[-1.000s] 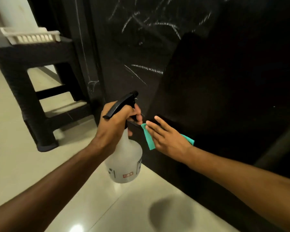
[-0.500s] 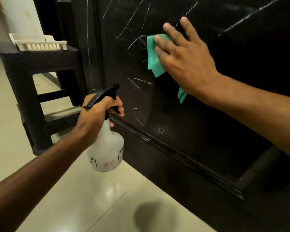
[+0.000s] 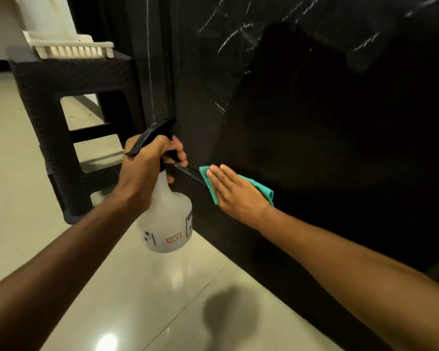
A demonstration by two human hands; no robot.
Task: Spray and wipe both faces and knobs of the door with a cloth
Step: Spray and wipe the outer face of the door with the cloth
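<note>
We start w/ the door (image 3: 327,148). It is big and dark, and it fills the right side of what we see. White streaks show high up on it. We are in the wiping step, low down on this face.

The cloth (image 3: 260,188) is teal and lies flat on the door, right by a ridge (image 3: 188,172) that runs across the panel. Our right hand (image 3: 235,193) presses on the cloth w/ straight fingers (image 3: 219,174), held close together. The cloth sits under the palm and fingers, and bits of it stick out past the fingertips and behind the wrist.

Our left hand (image 3: 147,165) holds the spray bottle (image 3: 166,221) by its neck, fingers curled round it, just left of the cloth. One finger may be on the trigger, but it's too dark to be sure. The nozzle points at the door.

Next we think the cloth has to slide along the ridge, then go back up to the streaks. No knob is in view yet.

Off to the left stands a dark stool (image 3: 61,102) w/ a white tray (image 3: 69,46) on top, on the shiny floor (image 3: 137,287).
</note>
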